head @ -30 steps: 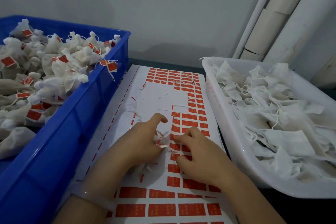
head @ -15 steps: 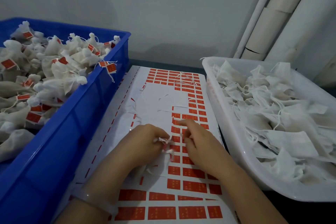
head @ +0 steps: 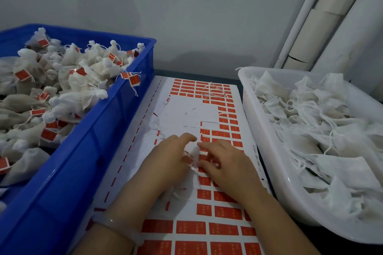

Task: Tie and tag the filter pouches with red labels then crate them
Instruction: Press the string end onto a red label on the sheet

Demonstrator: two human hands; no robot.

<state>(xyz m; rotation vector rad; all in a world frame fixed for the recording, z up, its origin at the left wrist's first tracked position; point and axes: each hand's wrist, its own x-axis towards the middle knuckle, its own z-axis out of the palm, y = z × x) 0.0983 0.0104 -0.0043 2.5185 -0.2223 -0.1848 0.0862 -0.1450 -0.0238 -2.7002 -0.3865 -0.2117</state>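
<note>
- Head view, work in hand: the left hand (head: 172,157) has its fingers curled round a small white filter pouch (head: 193,154) low in the middle of the view, over the label sheet (head: 182,114)
- The right hand (head: 228,163) meets it from 3 o'clock, fingertips bent in and pinching at the pouch's gathered top. Whether they hold string or a label I cannot tell, as the spot is blurred
- A pale bracelet (head: 116,223) sits on the left wrist at 7 o'clock
- Done so far: the blue crate (head: 116,122) at 9 to 10 o'clock is heaped with tied pouches (head: 68,80), many showing red tags, and one tag (head: 134,80) hangs over its rim
- The sheet's centre and left, toward 12 o'clock from the hands, is stripped bare, which I take as a sign that many labels are already used
- Left to do: the white tub (head: 267,151) at 3 o'clock holds a deep pile of flat pouches (head: 323,130) with loose strings and no tags in sight
- Unused red labels (head: 226,212) fill the sheet from 6 o'clock up its right side to 1 o'clock
- My judgement: this pouch is mid-tagging and not yet crated, and the batch looks somewhere past halfway, with a good share of the tub yet to go
</note>
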